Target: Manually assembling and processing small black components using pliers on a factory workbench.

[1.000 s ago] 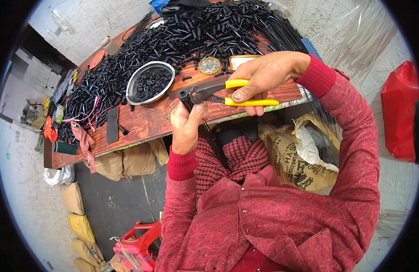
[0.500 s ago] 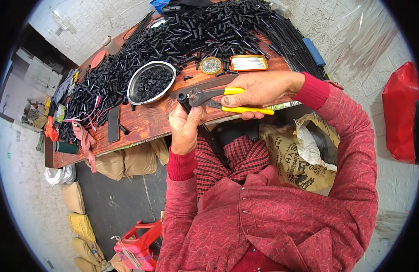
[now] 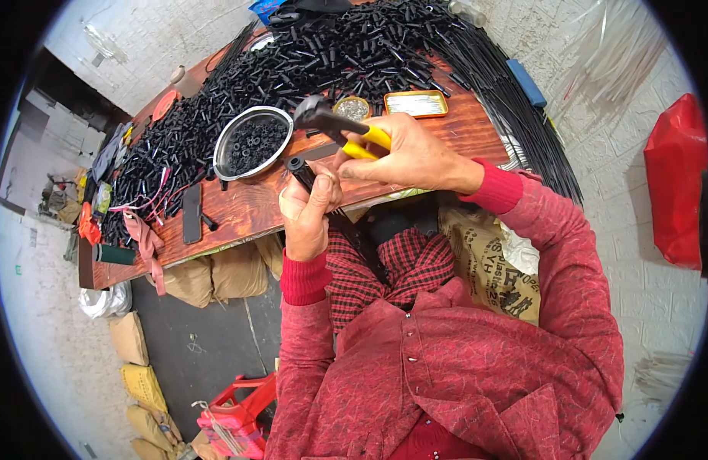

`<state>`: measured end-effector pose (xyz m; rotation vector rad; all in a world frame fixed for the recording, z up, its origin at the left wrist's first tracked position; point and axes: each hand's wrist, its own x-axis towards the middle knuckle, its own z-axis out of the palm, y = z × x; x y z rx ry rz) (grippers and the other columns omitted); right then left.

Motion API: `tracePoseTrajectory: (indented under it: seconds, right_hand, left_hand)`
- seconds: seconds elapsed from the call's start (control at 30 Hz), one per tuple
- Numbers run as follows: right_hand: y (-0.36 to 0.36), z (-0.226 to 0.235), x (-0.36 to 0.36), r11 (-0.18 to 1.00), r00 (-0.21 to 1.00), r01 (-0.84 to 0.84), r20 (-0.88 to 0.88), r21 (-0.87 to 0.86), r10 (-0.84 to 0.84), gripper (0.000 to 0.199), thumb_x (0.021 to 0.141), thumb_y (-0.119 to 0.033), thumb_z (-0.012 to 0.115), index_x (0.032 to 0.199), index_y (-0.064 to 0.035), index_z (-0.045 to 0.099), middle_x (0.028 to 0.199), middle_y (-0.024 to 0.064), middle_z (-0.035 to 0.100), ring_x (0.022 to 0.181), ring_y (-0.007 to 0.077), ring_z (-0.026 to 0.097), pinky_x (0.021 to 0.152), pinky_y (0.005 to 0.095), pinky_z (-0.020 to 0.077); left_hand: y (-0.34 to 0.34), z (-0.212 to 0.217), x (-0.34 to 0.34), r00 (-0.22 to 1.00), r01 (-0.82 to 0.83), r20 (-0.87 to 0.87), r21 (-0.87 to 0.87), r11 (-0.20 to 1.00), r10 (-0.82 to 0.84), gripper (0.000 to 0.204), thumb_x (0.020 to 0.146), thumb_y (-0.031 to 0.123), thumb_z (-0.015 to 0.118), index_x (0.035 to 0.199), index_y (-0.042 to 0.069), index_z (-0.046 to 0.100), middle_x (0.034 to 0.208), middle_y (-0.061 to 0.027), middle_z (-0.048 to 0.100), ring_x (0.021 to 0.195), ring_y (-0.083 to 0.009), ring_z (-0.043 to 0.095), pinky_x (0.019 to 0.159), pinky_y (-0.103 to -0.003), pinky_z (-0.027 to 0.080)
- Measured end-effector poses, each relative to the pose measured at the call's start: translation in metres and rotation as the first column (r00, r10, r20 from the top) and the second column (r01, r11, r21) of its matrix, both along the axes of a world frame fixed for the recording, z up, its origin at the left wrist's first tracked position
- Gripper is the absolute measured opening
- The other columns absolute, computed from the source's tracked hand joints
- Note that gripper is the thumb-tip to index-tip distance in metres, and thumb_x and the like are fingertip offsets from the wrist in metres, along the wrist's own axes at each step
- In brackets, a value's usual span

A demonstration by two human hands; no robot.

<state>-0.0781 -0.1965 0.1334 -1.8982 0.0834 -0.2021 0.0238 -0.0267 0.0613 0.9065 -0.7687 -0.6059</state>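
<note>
Rough white walls [image 3: 645, 330] surround a reddish-brown wooden table [image 3: 250, 207], its far side heaped with short black tubes [image 3: 354, 54]. Nearer sits a steel bowl [image 3: 226, 142] of black rings [image 3: 258, 146], and to its right a yellow-edged tray [image 3: 415, 116] of thin white sticks [image 3: 415, 103]. By the table's near edge, the left hand [image 3: 306, 215] is closed round a black tubular piece [image 3: 303, 172] — hollow end up, leaning left. The right hand [image 3: 415, 157] grips pliers [image 3: 327, 121] by their yellow handles [image 3: 379, 138], the dark head pointing left, beyond the tubular piece and apart from it. The right fingertips come close to the left hand — whether they touch, I cannot tell. Dark rods [image 3: 367, 257] slant from below the left hand over a red-and-black checked cloth [image 3: 415, 264].
</note>
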Motion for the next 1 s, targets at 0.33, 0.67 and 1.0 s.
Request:
tracePoseTrajectory:
  seconds: [0.33,0.67,1.0]
  right_hand:
    - [0.006,-0.012,0.004,0.78,0.818,0.259,0.559,-0.569,0.136,0.021,0.073,-0.01,0.076,0.092,-0.0052,0.067,0.088,0.0086,0.066,0.078,0.029,0.067,0.065,0.0355,0.0528]
    - [0.02,-0.013,0.012,0.988,0.978,0.073,0.186,0.139,-0.099,0.011,0.085,-0.011,0.071,0.093,-0.0044,0.068,0.075,-0.0014,0.063,0.06,0.0088,0.058,0.054,0.0239,0.0454]
    - [0.026,-0.023,0.021,0.85,0.984,-0.059,0.173,0.524,-0.038,0.016,0.093,-0.017,0.063,0.095,-0.001,0.067,0.073,-0.0007,0.061,0.059,0.0061,0.057,0.055,0.021,0.0448]
  left_hand:
    - [-0.001,0.001,0.0,0.997,-0.075,0.017,0.048,0.996,0.075,0.021,0.098,0.02,0.063,0.1,0.0,0.057,0.072,-0.001,0.053,0.061,-0.0078,0.045,0.054,-0.024,0.034]
    - [-0.008,0.003,-0.007,0.993,-0.119,0.022,0.004,0.993,0.118,0.027,0.102,0.023,0.055,0.115,0.0,0.054,0.077,0.0005,0.051,0.064,-0.0069,0.041,0.056,-0.022,0.032]
    - [-0.013,0.012,-0.014,0.99,-0.13,-0.056,-0.053,0.99,0.127,0.048,0.104,0.033,0.049,0.137,-0.001,0.046,0.081,-0.0002,0.052,0.067,-0.0067,0.045,0.058,-0.021,0.033]
